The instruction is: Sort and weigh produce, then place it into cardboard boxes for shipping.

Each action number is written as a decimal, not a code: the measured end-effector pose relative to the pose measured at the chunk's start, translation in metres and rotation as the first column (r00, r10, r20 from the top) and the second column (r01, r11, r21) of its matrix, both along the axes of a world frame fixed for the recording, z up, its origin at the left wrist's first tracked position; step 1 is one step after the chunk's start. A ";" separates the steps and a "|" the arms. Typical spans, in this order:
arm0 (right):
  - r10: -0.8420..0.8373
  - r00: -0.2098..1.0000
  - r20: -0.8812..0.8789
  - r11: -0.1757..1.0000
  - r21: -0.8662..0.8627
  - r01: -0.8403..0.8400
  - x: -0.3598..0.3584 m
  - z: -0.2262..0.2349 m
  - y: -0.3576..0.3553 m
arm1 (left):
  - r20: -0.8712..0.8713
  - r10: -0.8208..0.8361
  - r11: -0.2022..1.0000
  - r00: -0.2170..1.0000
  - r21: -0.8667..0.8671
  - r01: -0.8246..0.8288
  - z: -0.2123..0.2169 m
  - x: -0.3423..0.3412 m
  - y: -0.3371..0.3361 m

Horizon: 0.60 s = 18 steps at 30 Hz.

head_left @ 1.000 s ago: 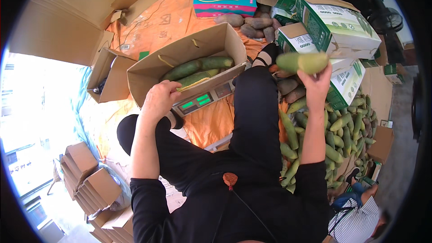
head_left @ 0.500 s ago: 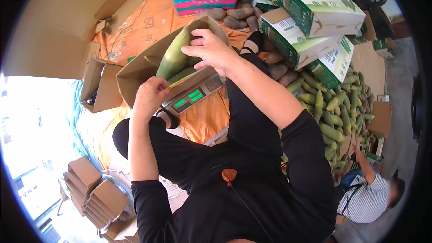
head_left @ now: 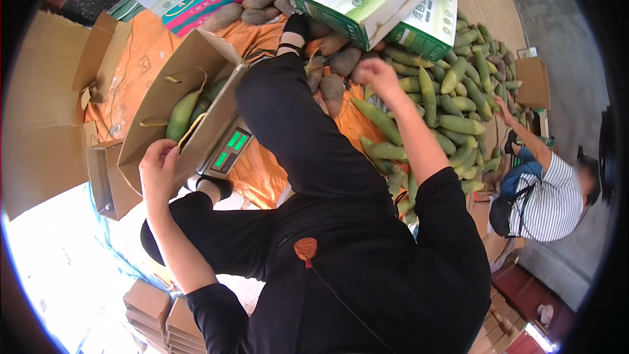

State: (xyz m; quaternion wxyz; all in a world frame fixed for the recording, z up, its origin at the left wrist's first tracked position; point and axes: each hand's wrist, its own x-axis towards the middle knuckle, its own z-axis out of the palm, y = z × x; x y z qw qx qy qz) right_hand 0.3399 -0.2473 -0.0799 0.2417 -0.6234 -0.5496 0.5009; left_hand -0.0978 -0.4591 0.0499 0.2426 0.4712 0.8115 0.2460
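Note:
My left hand is closed at the near edge of an open cardboard box, pinching the yellow cord handle. Inside the box lie green radishes. Under the box, a digital scale shows a lit green display. My right hand hangs over the near side of a large pile of green radishes, its fingers loosely curled and slightly blurred. Nothing shows in it.
Darker, brownish radishes lie beyond my knee on an orange sheet. White and green printed cartons are stacked at the back. Folded cardboard stands lower left. Another person in a striped shirt reaches toward the pile from the right.
My right hand has left the radish in the box and moved right to the pile. That radish now lies lower in the box. The view has turned to the right.

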 end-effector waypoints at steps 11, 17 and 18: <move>0.360 0.829 0.427 0.926 -0.269 -0.264 0.050 -0.146 -0.134 | 0.004 0.056 0.998 0.998 0.015 -0.056 -0.011 -0.005 0.003; 0.065 0.997 0.034 0.950 -0.308 -0.052 -0.005 -0.153 -0.056 | -0.010 0.072 0.997 0.997 0.018 -0.072 -0.014 -0.007 0.004; 0.069 0.997 0.027 0.949 -0.308 -0.058 -0.016 -0.152 -0.039 | -0.014 0.073 0.997 0.997 0.018 -0.073 -0.013 -0.004 0.005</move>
